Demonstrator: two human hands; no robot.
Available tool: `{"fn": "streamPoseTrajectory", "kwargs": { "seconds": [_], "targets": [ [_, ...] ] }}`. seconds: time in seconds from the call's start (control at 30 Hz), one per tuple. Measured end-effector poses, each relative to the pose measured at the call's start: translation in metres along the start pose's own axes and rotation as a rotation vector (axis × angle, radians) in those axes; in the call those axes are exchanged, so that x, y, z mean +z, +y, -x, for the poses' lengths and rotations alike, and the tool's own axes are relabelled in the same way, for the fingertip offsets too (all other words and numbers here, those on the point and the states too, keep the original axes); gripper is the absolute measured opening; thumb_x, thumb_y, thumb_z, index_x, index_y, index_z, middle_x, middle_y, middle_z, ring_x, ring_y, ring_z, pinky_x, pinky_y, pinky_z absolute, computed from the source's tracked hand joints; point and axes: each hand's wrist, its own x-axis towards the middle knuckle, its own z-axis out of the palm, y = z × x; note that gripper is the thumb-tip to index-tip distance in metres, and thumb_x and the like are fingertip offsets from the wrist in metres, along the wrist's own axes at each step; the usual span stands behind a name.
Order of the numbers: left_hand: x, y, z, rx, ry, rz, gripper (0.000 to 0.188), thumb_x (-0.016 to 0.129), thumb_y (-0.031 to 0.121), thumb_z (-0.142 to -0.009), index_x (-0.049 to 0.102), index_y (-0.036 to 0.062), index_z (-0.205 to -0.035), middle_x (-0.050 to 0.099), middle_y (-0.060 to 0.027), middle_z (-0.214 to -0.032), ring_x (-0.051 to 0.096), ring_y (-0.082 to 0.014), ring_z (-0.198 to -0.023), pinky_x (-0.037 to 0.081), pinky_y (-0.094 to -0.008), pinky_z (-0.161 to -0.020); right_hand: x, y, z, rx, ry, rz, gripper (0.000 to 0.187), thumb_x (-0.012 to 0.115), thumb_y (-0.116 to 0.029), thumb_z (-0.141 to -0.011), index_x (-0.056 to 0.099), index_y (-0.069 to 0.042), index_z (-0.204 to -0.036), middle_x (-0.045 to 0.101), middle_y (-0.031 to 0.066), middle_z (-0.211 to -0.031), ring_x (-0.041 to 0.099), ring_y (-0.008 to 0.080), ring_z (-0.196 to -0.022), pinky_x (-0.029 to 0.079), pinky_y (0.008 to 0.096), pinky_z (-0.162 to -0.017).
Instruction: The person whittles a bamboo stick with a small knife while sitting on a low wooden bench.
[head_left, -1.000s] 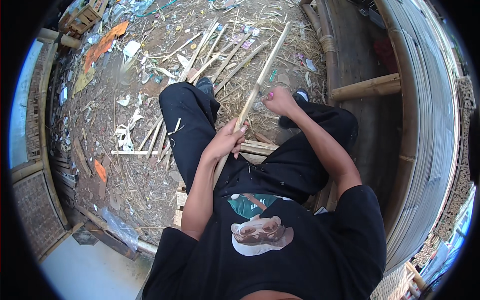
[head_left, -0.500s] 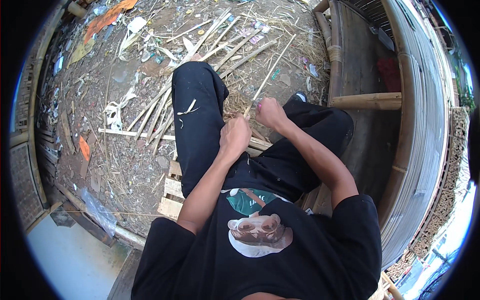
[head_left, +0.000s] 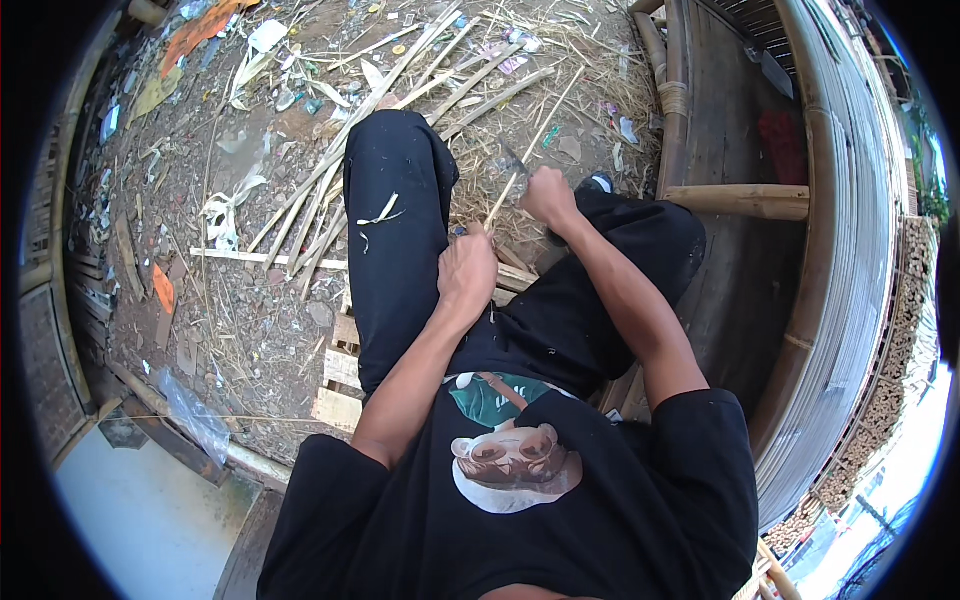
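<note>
A thin pale wooden strip (head_left: pixel 545 130) slants up and away between the seated person's knees, over the littered ground (head_left: pixel 285 345). The left hand (head_left: pixel 468 272) is closed in a fist around its near end. The right hand (head_left: pixel 550 197), fingers curled tight, grips a knife (head_left: pixel 514 157), its dark blade at the strip; whether they touch is unclear. Beyond the left knee (head_left: pixel 398 145) lie loose sticks (head_left: pixel 478 82). A bamboo frame (head_left: pixel 740 201) stands at right.
</note>
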Motion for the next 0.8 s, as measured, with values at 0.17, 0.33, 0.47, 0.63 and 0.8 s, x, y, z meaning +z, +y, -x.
{"fn": "streamPoseTrajectory", "kwargs": {
  "seconds": [0.17, 0.33, 0.47, 0.63, 0.8],
  "targets": [
    [-0.001, 0.0, -0.001, -0.01, -0.007, -0.009, 0.029, 0.046, 0.022, -0.096, 0.057, -0.0039, -0.087, 0.062, -0.0268, -0.072, 0.063, -0.0436, -0.071, 0.049, -0.0523, -0.067, 0.005, -0.007, 0.005, -0.021, -0.028, -0.051, 0.018, 0.062, -0.006, -0.07, 0.066, 0.008, -0.08, 0.064, 0.0309, -0.085, 0.064, 0.0445, -0.083, 0.053, 0.0493, -0.075],
    [0.001, -0.001, -0.003, 0.011, -0.011, -0.01, 0.029, 0.047, 0.022, -0.096, 0.057, -0.0036, -0.087, 0.062, -0.0271, -0.072, 0.063, -0.0439, -0.072, 0.049, -0.052, -0.067, 0.02, -0.017, 0.044, -0.15, -0.186, -0.064, 0.02, 0.061, -0.007, -0.07, 0.065, 0.011, -0.078, 0.063, 0.033, -0.081, 0.064, 0.0469, -0.081, 0.053, 0.0505, -0.075],
    [0.003, -0.004, -0.003, 0.004, 0.0, -0.021, 0.03, 0.047, 0.023, -0.096, 0.057, -0.0036, -0.087, 0.062, -0.0274, -0.072, 0.063, -0.0439, -0.072, 0.049, -0.0522, -0.067, 0.019, -0.014, 0.033, -0.146, -0.163, -0.03, 0.022, 0.063, -0.011, -0.07, 0.065, 0.01, -0.078, 0.064, 0.0315, -0.081, 0.064, 0.0454, -0.081, 0.053, 0.0503, -0.075],
    [-0.002, 0.002, -0.003, 0.006, -0.041, -0.078, 0.028, 0.045, 0.02, -0.097, 0.055, -0.0045, -0.089, 0.064, -0.0263, -0.073, 0.065, -0.0416, -0.072, 0.051, -0.0504, -0.065, 0.01, 0.011, -0.008, -0.07, -0.065, -0.014, 0.025, 0.064, -0.014, -0.07, 0.065, 0.009, -0.081, 0.065, 0.0301, -0.085, 0.065, 0.0425, -0.085, 0.053, 0.0484, -0.076],
    [-0.005, -0.001, -0.003, -0.003, -0.003, -0.048, 0.029, 0.044, 0.021, -0.097, 0.055, -0.0037, -0.087, 0.064, -0.0258, -0.071, 0.065, -0.0417, -0.071, 0.051, -0.0504, -0.065, 0.01, 0.014, -0.029, 0.083, -0.062, -0.041, 0.026, 0.065, -0.013, -0.071, 0.067, 0.006, -0.089, 0.065, 0.0292, -0.096, 0.064, 0.0414, -0.094, 0.052, 0.0448, -0.082]
  ]
}}
